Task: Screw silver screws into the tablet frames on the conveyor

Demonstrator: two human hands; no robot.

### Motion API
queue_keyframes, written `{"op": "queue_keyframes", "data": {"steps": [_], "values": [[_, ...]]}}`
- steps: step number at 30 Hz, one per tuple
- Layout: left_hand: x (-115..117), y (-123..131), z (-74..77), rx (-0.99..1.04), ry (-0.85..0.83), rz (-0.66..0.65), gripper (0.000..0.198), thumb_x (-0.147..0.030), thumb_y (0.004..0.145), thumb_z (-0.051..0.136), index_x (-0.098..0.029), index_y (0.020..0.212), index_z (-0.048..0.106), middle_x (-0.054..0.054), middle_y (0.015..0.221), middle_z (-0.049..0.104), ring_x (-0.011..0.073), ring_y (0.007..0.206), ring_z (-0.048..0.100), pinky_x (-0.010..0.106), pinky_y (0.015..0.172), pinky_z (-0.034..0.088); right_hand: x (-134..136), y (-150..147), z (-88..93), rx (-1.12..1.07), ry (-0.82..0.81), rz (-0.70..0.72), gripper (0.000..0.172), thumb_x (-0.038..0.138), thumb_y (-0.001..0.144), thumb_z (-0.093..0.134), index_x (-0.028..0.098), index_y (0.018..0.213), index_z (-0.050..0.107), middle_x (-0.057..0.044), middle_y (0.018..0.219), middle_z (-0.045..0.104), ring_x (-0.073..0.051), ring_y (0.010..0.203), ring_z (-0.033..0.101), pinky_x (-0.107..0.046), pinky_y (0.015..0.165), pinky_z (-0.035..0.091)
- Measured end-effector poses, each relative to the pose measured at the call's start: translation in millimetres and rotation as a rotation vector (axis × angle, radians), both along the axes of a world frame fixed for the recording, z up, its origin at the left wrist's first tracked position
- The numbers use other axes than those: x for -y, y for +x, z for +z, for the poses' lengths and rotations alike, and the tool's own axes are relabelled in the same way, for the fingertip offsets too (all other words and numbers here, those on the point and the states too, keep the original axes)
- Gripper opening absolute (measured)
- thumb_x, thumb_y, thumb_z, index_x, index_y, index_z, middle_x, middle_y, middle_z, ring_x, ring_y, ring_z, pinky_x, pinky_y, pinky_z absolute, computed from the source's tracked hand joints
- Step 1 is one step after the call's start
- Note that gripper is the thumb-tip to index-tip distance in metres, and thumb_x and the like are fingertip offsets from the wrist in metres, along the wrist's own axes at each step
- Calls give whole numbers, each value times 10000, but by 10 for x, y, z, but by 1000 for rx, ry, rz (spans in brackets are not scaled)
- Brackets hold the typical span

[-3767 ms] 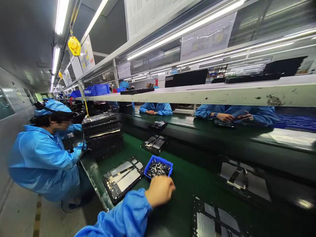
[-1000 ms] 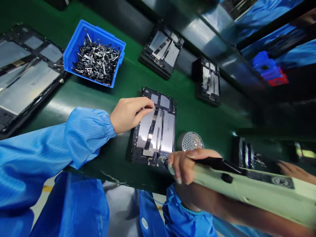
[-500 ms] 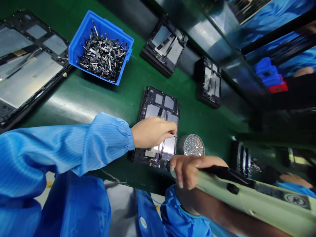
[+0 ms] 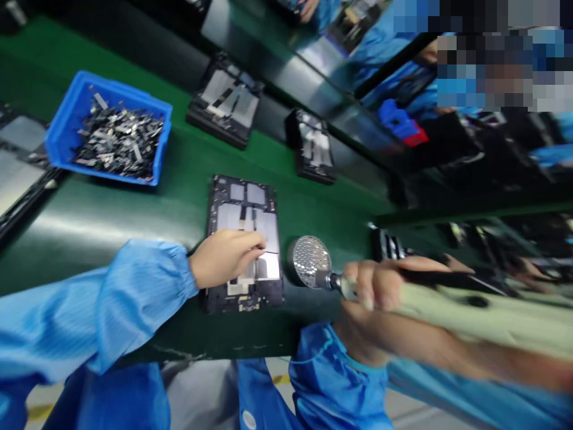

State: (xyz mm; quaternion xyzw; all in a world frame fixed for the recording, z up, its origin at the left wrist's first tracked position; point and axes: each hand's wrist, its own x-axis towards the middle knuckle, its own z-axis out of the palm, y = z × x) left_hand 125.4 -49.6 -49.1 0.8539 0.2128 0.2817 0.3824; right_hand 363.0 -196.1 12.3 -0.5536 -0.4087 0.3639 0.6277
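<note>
Inside the wrapped right hand (image 4: 378, 285), a blurred screwdriver (image 4: 443, 304) ran off-frame; under the left hand (image 4: 228, 255), pinched together, contents unclear, a tablet (image 4: 268, 267) lay partly hidden; beyond, a blue bin (image 4: 62, 143); between hands, a partly masked dish (image 4: 292, 263)

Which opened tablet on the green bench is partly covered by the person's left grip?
The tablet beside the round silver container: the left grip is over its middle. The two farther back and the left-edge one are uncovered.
</note>
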Motion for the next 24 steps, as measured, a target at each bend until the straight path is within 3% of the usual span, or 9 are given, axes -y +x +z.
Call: {"op": "queue_keyframes", "data": {"steps": [3, 7, 11, 15, 19, 24], "values": [[-54, -86, 49, 141, -110, 50, 159, -276, 1043, 522, -201, 1010, 658, -10, 743, 715, 125, 595, 652, 223, 584, 496, -354, -13, 53, 58, 224, -175, 706, 966, 731, 511, 321, 935, 712, 40, 490, 389, -201, 408, 412, -360, 490, 397], [-175, -212, 144, 178, -307, 121, 199, -396, 1003, 608, -218, 986, 695, 4, 734, 747, 144, 576, 698, 212, 531, 553, -638, -58, -53, 4, 281, -262, 767, 973, 772, 439, 258, 875, 698, 58, 445, 389, -161, 358, 376, -311, 447, 368], [-347, -310, 208, 138, -412, 283, 289, -528, 882, 750, -240, 909, 752, 25, 794, 794, 186, 569, 725, 252, 534, 626, -691, -141, -192, -40, 307, -284, 729, 929, 797, 510, 234, 892, 709, 55, 438, 435, -157, 348, 404, -316, 443, 417], [-506, -363, 258, 75, -374, 460, 275, -510, 779, 833, -256, 876, 789, 13, 796, 802, 203, 601, 742, 280, 606, 677, -730, -195, -211, -90, 281, -272, 748, 915, 789, 542, 218, 1003, 708, 65, 432, 434, -160, 341, 396, -331, 424, 427], [-588, -385, 286, 86, -335, 509, 203, -446, 775, 825, -255, 828, 780, -2, 706, 771, 196, 561, 717, 284, 563, 669, -772, -227, -228, -124, 268, -257, 730, 918, 753, 588, 228, 965, 699, 56, 431, 456, -168, 333, 404, -354, 408, 439], [-677, -399, 222, 108, -406, 603, 269, -407, 752, 847, -256, 960, 769, 11, 847, 807, 220, 658, 743, 317, 573, 669, -818, -261, -269, -147, 274, -254, 737, 913, 752, 599, 210, 953, 694, 62, 429, 468, -152, 325, 403, -335, 403, 437]]}}
